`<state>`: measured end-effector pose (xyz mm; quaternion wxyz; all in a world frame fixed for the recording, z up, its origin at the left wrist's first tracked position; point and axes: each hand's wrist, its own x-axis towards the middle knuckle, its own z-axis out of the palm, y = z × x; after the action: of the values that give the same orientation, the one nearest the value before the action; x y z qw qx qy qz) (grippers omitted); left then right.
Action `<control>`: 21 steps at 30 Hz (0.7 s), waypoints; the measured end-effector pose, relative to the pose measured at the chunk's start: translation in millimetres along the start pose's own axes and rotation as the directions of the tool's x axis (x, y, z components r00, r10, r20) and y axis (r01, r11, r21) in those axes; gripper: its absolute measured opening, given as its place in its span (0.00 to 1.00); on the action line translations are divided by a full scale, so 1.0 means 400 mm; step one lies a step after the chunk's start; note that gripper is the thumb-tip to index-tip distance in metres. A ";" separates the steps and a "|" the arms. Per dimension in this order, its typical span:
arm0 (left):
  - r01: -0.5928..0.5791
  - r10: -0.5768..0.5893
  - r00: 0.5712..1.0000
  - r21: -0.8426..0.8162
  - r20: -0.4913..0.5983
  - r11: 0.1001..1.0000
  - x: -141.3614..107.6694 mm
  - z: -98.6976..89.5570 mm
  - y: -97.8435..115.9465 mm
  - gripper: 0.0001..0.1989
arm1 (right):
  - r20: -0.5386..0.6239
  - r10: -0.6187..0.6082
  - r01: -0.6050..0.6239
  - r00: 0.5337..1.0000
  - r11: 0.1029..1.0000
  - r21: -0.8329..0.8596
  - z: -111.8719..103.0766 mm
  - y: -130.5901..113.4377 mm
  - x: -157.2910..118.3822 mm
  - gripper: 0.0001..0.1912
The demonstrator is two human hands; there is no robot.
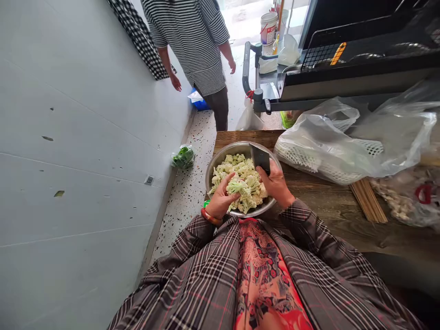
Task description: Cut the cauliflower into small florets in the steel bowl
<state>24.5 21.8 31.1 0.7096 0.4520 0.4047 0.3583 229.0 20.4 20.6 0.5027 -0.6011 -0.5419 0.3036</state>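
Note:
A metal bowl (220, 160) full of cut cauliflower florets (240, 172) stands at the near left end of a wooden table (330, 201). My left hand (220, 199) grips a large cauliflower piece (238, 187) over the bowl's near rim. My right hand (275, 183) holds a dark cleaver (260, 158) by its handle, blade upright above the florets, right beside the piece in my left hand.
Clear plastic bags (343, 142) lie on the table to the right, with a bundle of wooden skewers (367, 201). A person in a striped top (195, 41) stands ahead on the terrazzo floor. A bag of greens (183, 156) lies by the left wall.

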 end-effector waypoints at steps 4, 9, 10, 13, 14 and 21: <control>0.042 -0.049 0.998 -0.146 -0.041 0.988 -0.007 -0.003 -0.002 0.35 | 0.094 0.096 -0.093 0.991 0.995 -0.040 -0.017 -0.016 -0.036 0.22; 0.147 -0.160 0.987 -0.275 -0.025 0.950 -0.010 -0.001 0.004 0.31 | 0.224 0.049 -0.047 0.973 0.999 -0.014 -0.028 -0.075 -0.094 0.20; 0.163 -0.172 0.985 -0.274 -0.010 0.948 -0.009 0.001 0.004 0.30 | 0.229 0.021 -0.020 0.973 1.000 -0.006 -0.026 -0.085 -0.100 0.19; 0.140 -0.137 0.990 -0.209 0.033 0.968 -0.006 0.008 0.002 0.30 | 0.242 -0.040 0.036 0.969 0.999 0.020 -0.019 -0.099 -0.108 0.16; 0.113 -0.107 0.993 -0.173 0.041 0.978 -0.004 0.008 0.001 0.31 | 0.249 -0.043 0.038 0.968 0.999 0.024 -0.018 -0.098 -0.110 0.15; -0.121 0.115 0.993 0.240 0.039 0.963 -0.006 -0.019 0.002 0.31 | 0.287 -0.018 -0.003 0.958 0.997 0.072 -0.007 -0.088 -0.131 0.14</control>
<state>16.7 22.5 30.6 0.6315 0.5627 0.4088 0.3426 207.5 -34.0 44.9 0.4411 -0.5302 -0.6002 0.4051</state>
